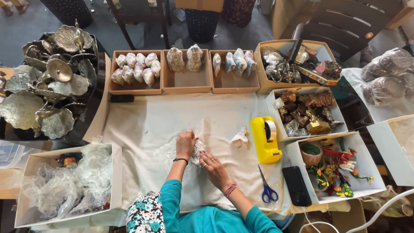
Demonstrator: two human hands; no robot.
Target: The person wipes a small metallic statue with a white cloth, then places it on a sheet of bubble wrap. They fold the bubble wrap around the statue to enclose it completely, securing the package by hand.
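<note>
My left hand (185, 144) and my right hand (212, 167) are both closed around a small object wrapped in clear bubble wrap (198, 152), pressed down on the white cloth (142, 125) in the middle of the table. A loose sheet of the wrap (166, 153) spreads out to the left under my left hand. What is inside the wrap is hidden. A small white wrapped figure (240, 138) lies on the cloth just right of my hands.
A yellow tape dispenser (265, 139), blue-handled scissors (268, 187) and a black phone (296, 185) lie at the right. Three brown trays (188, 82) of wrapped pieces stand at the back. White boxes of figurines (334, 166) are right, a box of bubble wrap (69, 183) left, metal leaf dishes (47, 82) far left.
</note>
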